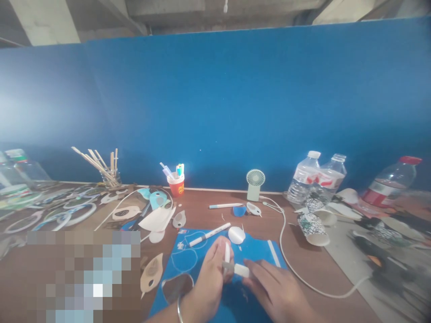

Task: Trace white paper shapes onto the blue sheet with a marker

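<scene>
My left hand (213,264), with a bracelet at the wrist, pinches a small white piece (227,252) seen edge-on. My right hand (269,285) grips a short white tool (241,270) with a flat grey end, which meets the white piece at my left fingers. The tool's exact kind is not clear. Both hands are over a blue mat (183,264). Just beyond them lie a rounded white piece (236,234) and a white-and-grey marker (210,234). A dark brown rounded piece (177,287) rests beside my left wrist.
Bird-shaped cutouts (153,273) and a white cable (286,251) flank the mat. Behind stand a red paper cup (177,186) of pens, a small green fan (255,184) and plastic bottles (305,177). Rings (79,215) crowd the left; a patterned paper tube (313,229) lies right.
</scene>
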The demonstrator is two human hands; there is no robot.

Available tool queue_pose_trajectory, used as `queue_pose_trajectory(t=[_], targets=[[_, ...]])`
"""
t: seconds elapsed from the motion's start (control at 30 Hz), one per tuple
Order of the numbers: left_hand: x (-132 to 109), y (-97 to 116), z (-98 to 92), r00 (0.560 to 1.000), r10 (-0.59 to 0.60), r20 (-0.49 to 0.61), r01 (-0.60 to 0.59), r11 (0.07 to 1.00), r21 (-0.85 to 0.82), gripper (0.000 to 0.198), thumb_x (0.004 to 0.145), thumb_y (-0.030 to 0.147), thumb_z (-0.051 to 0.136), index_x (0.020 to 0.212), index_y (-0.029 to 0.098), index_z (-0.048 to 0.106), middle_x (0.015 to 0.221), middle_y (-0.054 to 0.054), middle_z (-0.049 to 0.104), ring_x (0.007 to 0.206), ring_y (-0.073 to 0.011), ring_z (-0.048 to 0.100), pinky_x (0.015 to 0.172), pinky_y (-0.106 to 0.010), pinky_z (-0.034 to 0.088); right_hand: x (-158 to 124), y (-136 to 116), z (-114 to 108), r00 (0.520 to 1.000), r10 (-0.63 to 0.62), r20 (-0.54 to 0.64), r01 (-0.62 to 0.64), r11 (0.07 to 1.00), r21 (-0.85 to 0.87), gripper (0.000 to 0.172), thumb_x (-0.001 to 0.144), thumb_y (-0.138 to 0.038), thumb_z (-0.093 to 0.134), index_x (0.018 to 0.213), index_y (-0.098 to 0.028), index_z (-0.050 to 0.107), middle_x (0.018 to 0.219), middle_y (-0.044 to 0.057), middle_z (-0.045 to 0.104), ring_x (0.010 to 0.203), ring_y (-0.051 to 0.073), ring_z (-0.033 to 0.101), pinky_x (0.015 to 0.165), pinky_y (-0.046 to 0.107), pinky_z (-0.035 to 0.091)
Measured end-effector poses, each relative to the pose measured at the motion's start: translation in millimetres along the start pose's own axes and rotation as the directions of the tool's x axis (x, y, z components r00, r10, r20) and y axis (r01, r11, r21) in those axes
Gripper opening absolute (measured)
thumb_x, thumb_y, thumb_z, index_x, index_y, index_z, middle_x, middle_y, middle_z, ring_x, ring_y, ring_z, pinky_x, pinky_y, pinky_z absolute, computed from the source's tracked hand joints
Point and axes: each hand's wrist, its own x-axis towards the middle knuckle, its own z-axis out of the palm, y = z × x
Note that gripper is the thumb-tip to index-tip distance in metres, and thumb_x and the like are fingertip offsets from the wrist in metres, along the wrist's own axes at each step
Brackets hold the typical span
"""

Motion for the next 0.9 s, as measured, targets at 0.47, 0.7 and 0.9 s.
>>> queue_pose_trajectory(t=[0.47,0.7,0.9], targets=[[-2.5,2.5,-0.4,0.999,0.028,0.026,-0.030,0.997,0.077,0.033,0.085,0.048,0.036,0.068,0.019,0.034,0.060,0.006,0.027,0.052,-0.0079,0.022,0.048,-0.020,0.024,1.1,-0.8,-6.2,1.000,0.011,0.001,-0.011,1.000,0.004,0.024,0.088,-0.028,0.040,0.096,-0.015,0.058,0.067,0.003,0.062,0.055,0.012,0.058,0.049,0.021,0.042],[-2.5,4.0,-1.1,0.999,0.033,0.037,-0.034,0.999,0.040,0.034,0.084,0.047,0.037,0.067,0.019,0.035,0.059,0.006,0.026,0.049,-0.0068,0.022,0.046,-0.019,0.022,3.9,-0.2,-9.1,1.000,0.028,0.006,-0.028,1.000,0.009,0.027,0.089,-0.029,0.038,0.093,-0.014,0.060,0.064,0.003,0.062,0.053,0.012,0.058,0.048,0.021,0.042],[-2.4,6.6,-2.1,0.979,0.130,0.155,-0.149,0.983,0.112,0.033,0.088,0.042,0.031,0.066,0.018,0.037,0.055,0.006,0.026,0.047,-0.0067,0.021,0.045,-0.022,0.020,2.1,-0.6,-10.0,0.999,0.043,0.024,-0.044,0.998,0.045,0.027,0.089,-0.030,0.038,0.095,-0.014,0.060,0.062,0.003,0.060,0.051,0.012,0.057,0.047,0.021,0.042]])
